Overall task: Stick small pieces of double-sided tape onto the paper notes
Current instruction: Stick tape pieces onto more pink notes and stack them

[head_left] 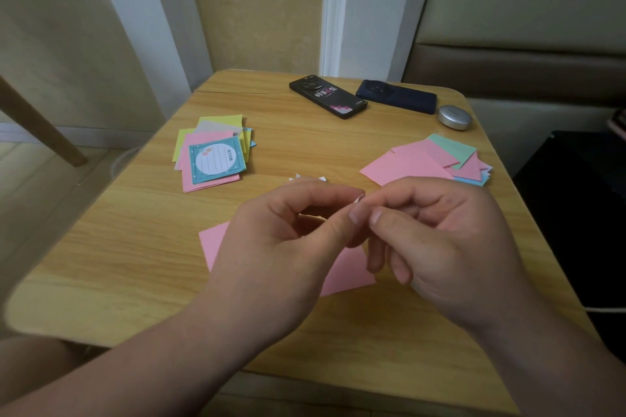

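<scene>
Tape piece point(359, 199) pinched between your left hand point(288, 237) and right hand point(440, 237), above a pink note point(213, 240).
Table point(135, 247): rounded corners, bare wood at your near left and down the centre. Both hands' fingers curl in, thumb and forefinger tips closed narrow on the white bit; the note lies flat beneath, partly hidden. Left pile point(189, 145) is topped by a teal printed card point(216, 162), writing too small to read. Right spread point(406, 166), mostly pink, lies near the right edge. Black phone point(328, 96), lettering illegible, dark blue phone point(396, 96) and silver case point(454, 117) sit along the far edge. White scraps point(306, 178) lie just beyond your left hand.
</scene>
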`<state>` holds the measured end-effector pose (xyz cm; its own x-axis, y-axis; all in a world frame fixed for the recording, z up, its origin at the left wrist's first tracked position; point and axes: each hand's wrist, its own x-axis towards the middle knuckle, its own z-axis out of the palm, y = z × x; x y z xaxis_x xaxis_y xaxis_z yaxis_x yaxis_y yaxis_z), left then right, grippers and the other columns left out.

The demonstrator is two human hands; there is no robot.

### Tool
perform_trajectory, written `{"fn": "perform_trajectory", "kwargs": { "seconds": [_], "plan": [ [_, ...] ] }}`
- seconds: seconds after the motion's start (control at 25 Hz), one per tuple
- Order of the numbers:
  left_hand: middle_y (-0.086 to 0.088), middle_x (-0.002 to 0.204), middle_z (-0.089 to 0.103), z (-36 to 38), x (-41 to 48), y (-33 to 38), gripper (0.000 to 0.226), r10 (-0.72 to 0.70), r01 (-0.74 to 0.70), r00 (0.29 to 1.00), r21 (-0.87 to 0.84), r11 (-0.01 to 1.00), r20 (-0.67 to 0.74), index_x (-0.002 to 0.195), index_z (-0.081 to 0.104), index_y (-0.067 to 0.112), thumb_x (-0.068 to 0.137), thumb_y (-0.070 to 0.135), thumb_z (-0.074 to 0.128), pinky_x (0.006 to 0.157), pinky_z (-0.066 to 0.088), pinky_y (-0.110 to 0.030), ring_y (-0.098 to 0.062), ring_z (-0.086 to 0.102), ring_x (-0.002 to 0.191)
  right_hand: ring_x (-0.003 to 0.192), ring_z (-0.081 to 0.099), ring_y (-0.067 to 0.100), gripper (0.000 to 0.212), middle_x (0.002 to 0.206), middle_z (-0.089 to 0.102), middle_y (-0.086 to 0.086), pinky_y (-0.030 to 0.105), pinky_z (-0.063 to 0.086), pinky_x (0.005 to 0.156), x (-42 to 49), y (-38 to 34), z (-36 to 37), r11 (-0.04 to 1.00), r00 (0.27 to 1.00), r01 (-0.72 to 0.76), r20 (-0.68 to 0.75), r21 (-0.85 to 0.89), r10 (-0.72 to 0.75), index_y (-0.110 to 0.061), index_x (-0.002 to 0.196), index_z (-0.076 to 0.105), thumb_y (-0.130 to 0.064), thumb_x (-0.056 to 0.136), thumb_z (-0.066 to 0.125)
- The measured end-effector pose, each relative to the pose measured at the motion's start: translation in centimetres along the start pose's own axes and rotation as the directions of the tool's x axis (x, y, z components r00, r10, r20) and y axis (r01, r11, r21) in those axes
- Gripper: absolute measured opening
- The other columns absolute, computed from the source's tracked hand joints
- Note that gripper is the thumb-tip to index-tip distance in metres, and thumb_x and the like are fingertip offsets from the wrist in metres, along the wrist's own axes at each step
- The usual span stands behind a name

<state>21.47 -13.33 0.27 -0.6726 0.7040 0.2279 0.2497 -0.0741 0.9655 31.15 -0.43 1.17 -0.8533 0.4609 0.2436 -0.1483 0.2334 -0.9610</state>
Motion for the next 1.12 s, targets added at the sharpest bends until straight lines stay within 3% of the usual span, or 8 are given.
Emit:
{"fn": "perform_trajectory", "kwargs": {
  "seconds": [0.16,0.36,0.52,0.64,0.72,0.8,0.96,1.12],
  "plan": [
    [0.005,0.077,0.073,-0.2,0.1,-0.4,0.011,-0.044,0.045,0.997,0.017,0.999,-0.059,0.086,0.077,0.022,0.089,0.023,0.067,0.066,0.048,-0.012,-0.007,0.068,0.075,0.041,0.056,0.012,0.017,0.063,0.070,0.015,0.012,0.041,0.042,0.2,0.2,-0.1,0.998,0.998,-0.020,-0.054,0.058,0.024,-0.004,0.081,0.072,0.007,0.083,0.059],
    [-0.005,0.073,0.073,0.1,-0.1,0.1,0.014,-0.101,0.098,0.994,-0.066,0.993,-0.050,0.079,0.075,0.009,0.088,0.016,0.067,0.063,0.048,-0.011,-0.007,0.066,0.067,0.041,0.056,0.007,0.009,0.063,0.071,0.009,0.013,0.042,0.043,-0.1,0.1,0.1,1.000,1.000,0.007,-0.016,0.007,-0.007,-0.010,0.083,0.071,-0.004,0.083,0.064],
    [-0.001,0.065,0.070,0.2,0.1,0.0,0.021,-0.147,0.139,0.988,-0.143,0.980,-0.050,0.074,0.074,0.008,0.075,0.029,0.070,0.055,0.045,-0.011,-0.003,0.060,0.058,0.045,0.058,0.009,0.011,0.065,0.071,0.005,0.015,0.043,0.044,-0.2,0.4,0.2,1.000,1.000,0.013,0.003,-0.023,-0.013,-0.015,0.085,0.072,-0.009,0.082,0.062],
    [0.001,0.059,0.066,0.3,0.1,-0.2,0.021,-0.152,0.142,0.987,-0.160,0.977,-0.054,0.070,0.071,0.007,0.080,0.026,0.072,0.055,0.045,-0.011,-0.002,0.057,0.052,0.046,0.058,0.008,0.011,0.065,0.071,0.006,0.016,0.044,0.044,-0.3,0.4,0.3,1.000,1.000,0.017,0.008,-0.021,-0.017,-0.012,0.086,0.072,-0.009,0.082,0.062],
    [-0.005,0.071,0.072,0.2,0.2,-0.8,0.024,-0.169,0.158,0.984,-0.176,0.972,-0.053,0.075,0.074,0.008,0.083,0.030,0.076,0.074,0.056,-0.028,-0.014,0.069,0.068,0.048,0.061,0.009,0.010,0.066,0.072,0.005,0.015,0.044,0.045,-0.3,0.4,0.4,1.000,1.000,0.013,-0.007,-0.022,-0.013,-0.014,0.088,0.071,-0.010,0.082,0.064],
    [-0.010,0.087,0.077,0.1,0.4,-1.5,0.026,-0.192,0.178,0.979,-0.176,0.968,-0.064,0.086,0.078,0.012,0.086,0.038,0.072,0.094,0.054,-0.050,-0.026,0.073,0.091,0.052,0.064,0.010,0.009,0.066,0.072,0.003,0.014,0.043,0.046,-0.2,0.6,0.6,0.999,0.998,0.015,-0.064,-0.045,-0.018,-0.016,0.089,0.070,-0.010,0.083,0.071],
    [-0.012,0.114,0.073,0.5,0.4,-2.1,0.044,-0.211,0.201,0.977,-0.273,0.941,-0.009,0.113,0.076,0.019,0.097,0.047,0.046,0.103,0.046,-0.056,-0.029,0.066,0.114,0.066,0.069,0.016,0.005,0.074,0.072,-0.004,0.020,0.049,0.051,0.0,1.1,1.0,0.986,0.973,0.039,-0.218,-0.165,-0.075,-0.021,0.090,0.073,-0.019,0.086,0.076],
    [-0.011,0.132,0.064,1.1,0.6,-1.9,0.076,-0.253,0.277,0.960,-0.306,0.911,0.116,0.132,0.064,0.017,0.086,0.062,0.025,0.108,0.040,-0.058,-0.026,0.057,0.125,0.076,0.071,0.018,0.015,0.081,0.072,-0.006,0.026,0.053,0.051,0.2,1.4,1.1,0.981,0.950,0.063,-0.292,-0.183,-0.115,-0.022,0.100,0.074,-0.013,0.089,0.071]
  ]
}}
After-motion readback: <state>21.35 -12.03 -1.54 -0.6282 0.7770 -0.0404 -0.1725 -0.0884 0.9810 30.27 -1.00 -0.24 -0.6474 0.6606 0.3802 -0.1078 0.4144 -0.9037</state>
